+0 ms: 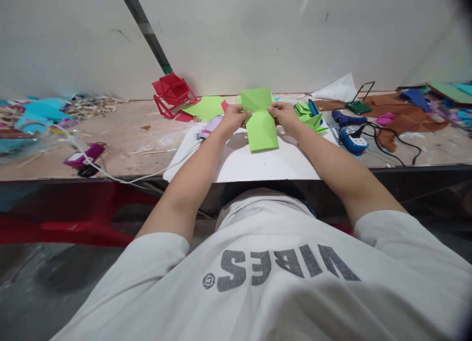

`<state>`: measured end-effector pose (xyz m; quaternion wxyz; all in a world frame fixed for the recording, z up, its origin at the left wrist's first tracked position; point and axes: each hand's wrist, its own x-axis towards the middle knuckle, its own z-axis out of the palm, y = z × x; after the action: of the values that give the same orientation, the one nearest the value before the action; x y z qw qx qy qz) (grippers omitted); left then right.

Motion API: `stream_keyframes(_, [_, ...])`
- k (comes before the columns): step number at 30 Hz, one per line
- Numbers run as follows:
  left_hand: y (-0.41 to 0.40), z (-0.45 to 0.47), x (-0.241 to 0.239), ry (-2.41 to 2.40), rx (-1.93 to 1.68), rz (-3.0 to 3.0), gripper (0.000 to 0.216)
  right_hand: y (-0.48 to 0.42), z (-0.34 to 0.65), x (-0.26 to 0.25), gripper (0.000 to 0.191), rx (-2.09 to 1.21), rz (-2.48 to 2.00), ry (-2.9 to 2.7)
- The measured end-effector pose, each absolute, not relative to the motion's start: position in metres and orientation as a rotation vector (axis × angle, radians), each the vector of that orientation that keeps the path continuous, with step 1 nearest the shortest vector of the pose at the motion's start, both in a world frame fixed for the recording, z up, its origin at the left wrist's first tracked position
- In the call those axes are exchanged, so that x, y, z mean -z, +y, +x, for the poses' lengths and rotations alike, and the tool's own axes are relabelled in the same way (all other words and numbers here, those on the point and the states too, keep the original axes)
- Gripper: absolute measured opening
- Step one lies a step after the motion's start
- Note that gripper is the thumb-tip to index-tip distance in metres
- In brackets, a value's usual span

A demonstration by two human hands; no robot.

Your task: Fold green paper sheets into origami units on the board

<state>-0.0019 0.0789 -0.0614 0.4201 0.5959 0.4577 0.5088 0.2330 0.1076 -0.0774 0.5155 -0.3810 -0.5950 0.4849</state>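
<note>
White board point(291, 160) on a cluttered workbench point(129, 129); over it, green paper point(262, 133) pinched at opposite side edges by left hand point(233, 119) and right hand point(285, 118), extending past the grip at both ends.

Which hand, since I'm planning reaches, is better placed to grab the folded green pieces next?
Probably the right hand: it's nearer the pieces; the left hand is across the sheet. Both hold it, so either must release first.

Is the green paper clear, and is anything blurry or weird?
Head view, middle: the green paper looks fairly clear, but blocky squares cover a patch near the left hand; head view, sides: thin sticks at left look smeared, and dark blur fills the upper right corner.
</note>
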Motion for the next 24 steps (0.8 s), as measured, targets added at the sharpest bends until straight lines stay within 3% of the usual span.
stream_keyframes(9, [0.088,-0.002,0.069,1.060,-1.372,1.465,0.028,0.113,0.231,0.077,0.025,-1.294,-0.913,-1.296])
stream_keyframes(20, [0.087,-0.005,0.061,1.064,-1.390,1.418,0.007,0.106,0.232,0.067,0.020,-1.327,-0.912,-1.316])
stream_keyframes(24, [0.090,-0.009,0.064,1.066,-1.424,1.477,0.011,0.101,0.229,0.064,0.012,-1.363,-0.846,-1.313])
